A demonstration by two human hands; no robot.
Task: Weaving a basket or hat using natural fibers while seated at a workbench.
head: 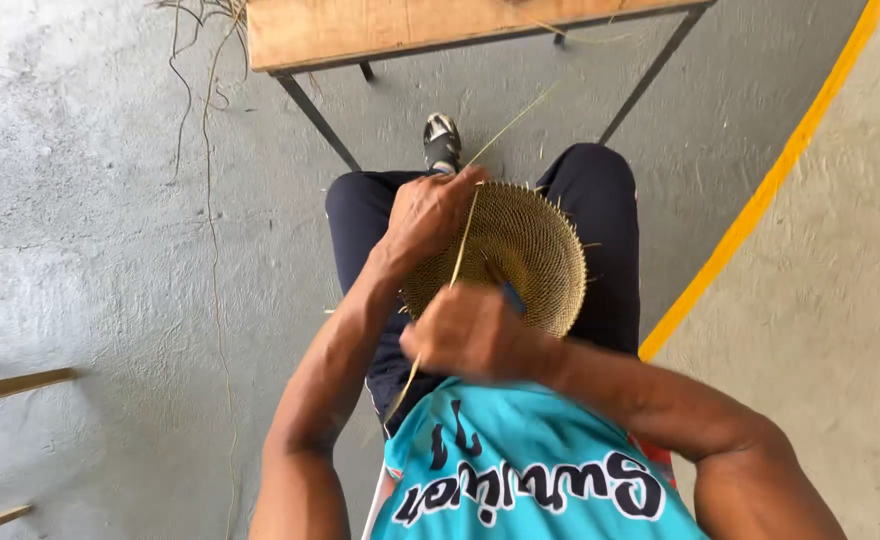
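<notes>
A round, shallow woven basket (530,250) of tan fibre rests on my lap, its coiled face turned up toward the camera. My left hand (428,212) grips the basket's upper left rim. My right hand (472,330) is closed near the basket's lower left edge, holding a dark blue-handled tool (512,297) and a long pale fibre strand (457,262). The strand runs from my right hand up past my left hand and out beyond the rim. Short fibre ends stick out around the basket's edge.
A wooden bench (400,30) on dark metal legs stands ahead of my knees, with loose fibre strands (200,120) hanging off its left end onto the grey concrete floor. A yellow painted line (760,200) runs diagonally on the right. Wooden slats (10,385) show at far left.
</notes>
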